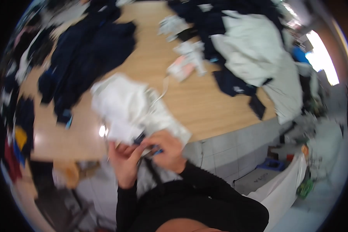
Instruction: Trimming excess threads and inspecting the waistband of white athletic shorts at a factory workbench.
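A white garment lies bunched at the table's near edge, its lower part between my two hands. My left hand is closed on the garment's near edge, thumb pointing up at a small dark navy piece. Close beside it, my right hand is closed, its fingertips meeting the left thumb near that dark piece. A small blue thing shows among the right fingers; blur hides its kind. A thin white cord trails from the garment toward the table's middle.
Navy garments lie on the wooden table to the left. Small white cloth pieces lie near the middle. Over the right side spreads a pale garment on dark clothing. Below right stands a white-lined bin; a dark chair is lower left.
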The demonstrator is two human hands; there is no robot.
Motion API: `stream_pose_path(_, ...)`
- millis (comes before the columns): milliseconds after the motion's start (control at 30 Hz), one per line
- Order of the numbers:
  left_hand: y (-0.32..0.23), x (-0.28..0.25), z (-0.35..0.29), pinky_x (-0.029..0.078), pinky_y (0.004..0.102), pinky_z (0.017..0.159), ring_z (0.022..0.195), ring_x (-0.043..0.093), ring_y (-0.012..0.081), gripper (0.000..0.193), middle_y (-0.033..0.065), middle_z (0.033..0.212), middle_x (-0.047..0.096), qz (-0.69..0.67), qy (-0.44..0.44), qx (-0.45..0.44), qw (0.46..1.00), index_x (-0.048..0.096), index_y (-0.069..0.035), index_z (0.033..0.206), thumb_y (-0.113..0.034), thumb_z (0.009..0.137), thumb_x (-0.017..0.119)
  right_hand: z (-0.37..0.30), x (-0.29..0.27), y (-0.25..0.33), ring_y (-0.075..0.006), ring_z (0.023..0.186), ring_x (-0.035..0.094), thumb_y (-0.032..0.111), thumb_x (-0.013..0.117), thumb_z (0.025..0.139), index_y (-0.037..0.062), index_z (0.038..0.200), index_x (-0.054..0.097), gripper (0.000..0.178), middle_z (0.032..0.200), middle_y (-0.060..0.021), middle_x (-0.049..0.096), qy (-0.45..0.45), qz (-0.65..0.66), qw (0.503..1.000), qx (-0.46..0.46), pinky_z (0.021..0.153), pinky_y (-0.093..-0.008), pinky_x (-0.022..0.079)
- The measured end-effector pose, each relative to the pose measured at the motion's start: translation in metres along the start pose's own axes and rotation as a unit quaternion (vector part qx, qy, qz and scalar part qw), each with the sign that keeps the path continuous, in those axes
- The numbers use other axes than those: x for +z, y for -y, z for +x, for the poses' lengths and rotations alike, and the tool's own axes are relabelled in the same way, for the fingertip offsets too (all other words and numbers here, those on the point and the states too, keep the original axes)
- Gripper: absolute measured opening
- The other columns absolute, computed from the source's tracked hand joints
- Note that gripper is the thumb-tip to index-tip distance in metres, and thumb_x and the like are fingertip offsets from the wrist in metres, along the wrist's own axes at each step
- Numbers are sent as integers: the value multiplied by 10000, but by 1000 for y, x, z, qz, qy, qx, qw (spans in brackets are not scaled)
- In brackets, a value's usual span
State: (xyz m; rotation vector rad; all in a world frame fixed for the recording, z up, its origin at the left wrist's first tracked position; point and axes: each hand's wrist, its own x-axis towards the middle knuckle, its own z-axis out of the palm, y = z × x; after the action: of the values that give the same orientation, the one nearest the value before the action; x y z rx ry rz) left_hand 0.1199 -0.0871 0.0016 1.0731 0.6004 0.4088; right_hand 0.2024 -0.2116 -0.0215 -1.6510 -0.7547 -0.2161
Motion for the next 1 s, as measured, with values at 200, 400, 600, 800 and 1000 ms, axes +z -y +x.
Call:
stream_pose_path(200,15,-8,7,557,287,835,917,662,136,904,61,1109,665,-28,4,84,996,368,-16,1599,202,796,723,21,-42,-19,-102,708,500,-95,666,915,5,914,600,120,815,-22,582,-55,61,984,157,652,-254,420)
stream_pose_path(400,15,3,21,561,358,996,1179,676,222,694,158,1379,647,-5,35,133,990,435,50,1544,95,904,700,38,-24,-11,-71,751,527,45,734,997,-2,921,636,133,845,-9,628,41,94,989,110,657,-256,437)
stream_pose_path(600,-4,-139,33,564,318,894,962,714,189,231,115,1076,769,228,-123,154,954,743,54,1183,-18,978,662,27,-86,-79,-137,868,703,91,793,952,-7,1109,746,192,996,-102,752,-70,55,958,273,765,-289,540)
stream_pose_path(800,32,-171,47,564,329,916,1037,708,196,322,127,1192,746,361,-156,116,912,675,26,1338,-66,1030,647,-23,-102,-109,-198,947,741,231,825,940,-31,1144,718,348,1102,-114,787,84,-155,925,337,860,-348,571)
stream_pose_path(1000,49,-86,45,450,444,1144,1335,588,366,484,232,1420,620,455,54,181,870,629,-3,1413,-106,960,765,-37,-45,-120,-293,986,755,247,822,911,-23,1165,716,385,1042,-187,773,33,-49,943,328,896,-396,577)
